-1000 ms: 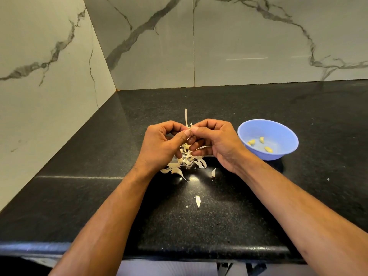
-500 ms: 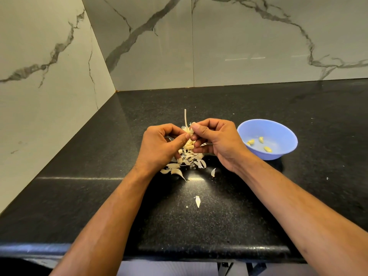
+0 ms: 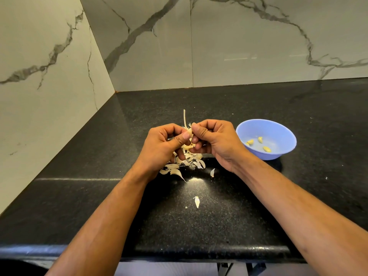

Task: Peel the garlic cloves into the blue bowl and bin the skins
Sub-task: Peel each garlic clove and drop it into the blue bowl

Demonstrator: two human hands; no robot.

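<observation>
A home kitchen corner. A black speckled stone counter (image 3: 229, 216) lies under the hands (image 3: 191, 144), and grey-veined marble wall tiles (image 3: 239, 46) rise beyond and left of them. Garlic skins (image 3: 185, 162) lie below the hands, and a blue bowl (image 3: 278, 128) with peeled cloves (image 3: 258, 143) sits just to their right.

I see two bare forearms coming in from the bottom of my view, with no sleeves on them anywhere up to the frame edge. My left hand (image 3: 165, 145) and right hand (image 3: 217, 143) wear no gloves, rings, watch or wristband. The nails that show on the thumbs are short and plain. Fine creases mark the knuckles and the wrists. No marks or tattoos show on the forearms.
</observation>
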